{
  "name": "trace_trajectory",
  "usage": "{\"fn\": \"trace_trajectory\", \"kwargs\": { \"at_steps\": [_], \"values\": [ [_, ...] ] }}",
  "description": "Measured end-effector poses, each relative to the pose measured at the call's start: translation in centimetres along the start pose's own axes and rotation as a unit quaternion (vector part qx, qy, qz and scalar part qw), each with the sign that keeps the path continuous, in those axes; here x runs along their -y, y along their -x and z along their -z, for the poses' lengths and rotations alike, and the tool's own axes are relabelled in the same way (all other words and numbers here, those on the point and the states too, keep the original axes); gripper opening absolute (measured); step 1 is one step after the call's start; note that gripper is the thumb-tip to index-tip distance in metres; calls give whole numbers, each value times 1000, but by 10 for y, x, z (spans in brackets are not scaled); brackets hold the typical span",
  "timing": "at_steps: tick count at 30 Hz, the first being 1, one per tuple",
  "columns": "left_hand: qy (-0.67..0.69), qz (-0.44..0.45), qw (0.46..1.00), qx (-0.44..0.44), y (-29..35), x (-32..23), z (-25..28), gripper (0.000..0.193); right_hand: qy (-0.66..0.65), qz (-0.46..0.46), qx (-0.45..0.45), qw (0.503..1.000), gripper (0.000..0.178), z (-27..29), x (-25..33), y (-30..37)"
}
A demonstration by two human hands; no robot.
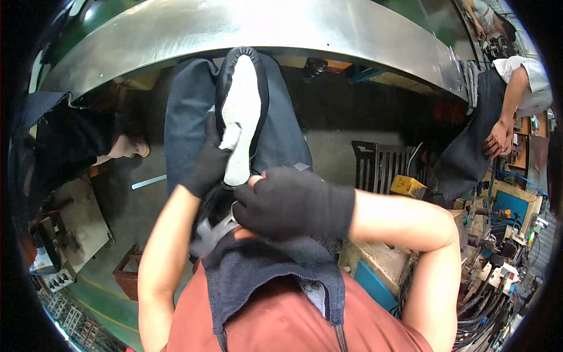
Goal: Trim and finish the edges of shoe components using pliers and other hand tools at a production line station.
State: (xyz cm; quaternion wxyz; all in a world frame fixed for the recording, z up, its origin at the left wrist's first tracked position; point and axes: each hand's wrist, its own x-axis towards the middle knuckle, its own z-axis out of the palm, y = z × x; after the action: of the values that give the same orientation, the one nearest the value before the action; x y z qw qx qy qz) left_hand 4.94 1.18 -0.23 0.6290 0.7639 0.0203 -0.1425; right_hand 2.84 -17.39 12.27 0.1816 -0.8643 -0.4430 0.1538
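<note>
1. While your right hand sits closest to your chest, closed over the heel end of the shoe, keep that glove clamped firm; the heel itself is hidden under it, so you cannot check the seating by eye there.
2. Just above it, your left hand is closed around the waist of the shoe from the left, its fingers curling onto the white insole. Hold the sides rather than pressing the insole, so the white board stays flat against the black upper.
3. Beyond your hands, the shoe lies sole side up on your apron, toe pointing away from you toward the metal table. The black upper wraps evenly around the insole at the toe; judge the same margin down both sides as you work.
4. A grey strip pokes out below the shoe, near your right hand; what it is cannot be told, so mind it does not snag.
5. Past the toe of the shoe, the curved metal table edge runs overhead.
6. Far right of the shoe, another person in a dark apron stands by the table; keep your elbows in.
</note>
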Motion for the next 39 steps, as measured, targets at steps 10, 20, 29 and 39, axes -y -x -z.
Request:
{"fn": "trace_trajectory", "kwargs": {
  "at_steps": [10,20,29,39],
  "values": [
    [351,226,903,103,-10,-52,9,60,-258,-237,-49,936,41,-1,-45,22],
    [-109,-127,978,-126,-17,4,-27,54,-188,-276,-4,943,48,-15,-63,33],
    [153,114,976,101,-11,-63,-5,75,-98,-18,-44,994,48,25,1,19],
    [-168,-32,981,-92,-34,-24,-24,44,-278,-272,-21,921,48,-31,-50,89]
  ]
}}
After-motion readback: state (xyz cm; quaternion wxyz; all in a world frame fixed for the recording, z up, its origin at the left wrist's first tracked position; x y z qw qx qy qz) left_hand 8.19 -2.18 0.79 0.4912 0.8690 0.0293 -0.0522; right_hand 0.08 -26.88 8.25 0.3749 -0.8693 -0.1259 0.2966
